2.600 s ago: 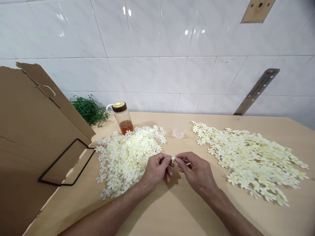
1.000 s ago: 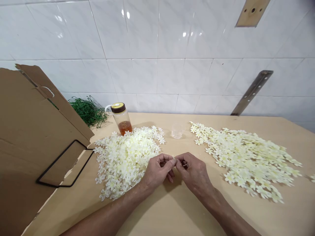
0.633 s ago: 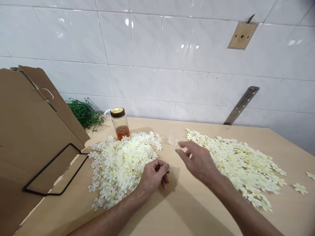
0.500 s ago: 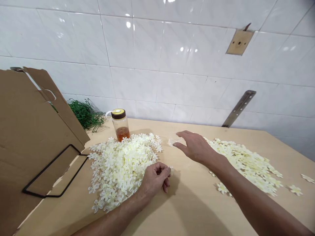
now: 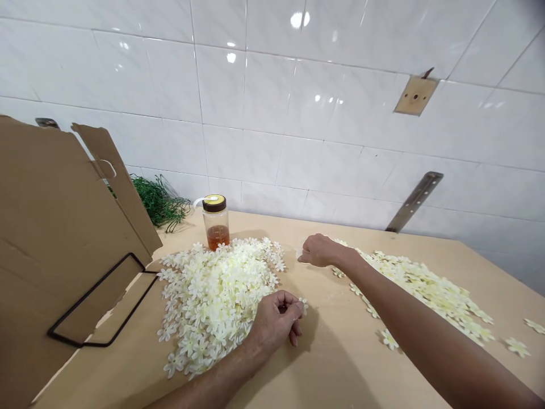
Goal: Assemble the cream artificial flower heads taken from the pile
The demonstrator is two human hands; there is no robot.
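Observation:
My left hand pinches a small cream artificial flower between thumb and fingertips, just above the table. Farther back, my right hand is at a small clear plastic cup, its fingers drawn together and pointing down. The hand covers much of the cup, and I cannot see what the fingertips hold. A heap of white-cream artificial flowers lies left of my left hand. Beyond my right forearm spreads a second layer of yellowish flowers, partly hidden by the arm.
A bottle with amber liquid stands behind the left heap. Green artificial stems lie at the back left. A cardboard sheet leans at left beside a black wire frame. A metal bracket rests against the tiled wall.
My right hand has left the flower in my left hand and moved forward to the clear cup, its fingers closing there. The left hand keeps the flower. The view has tilted up.

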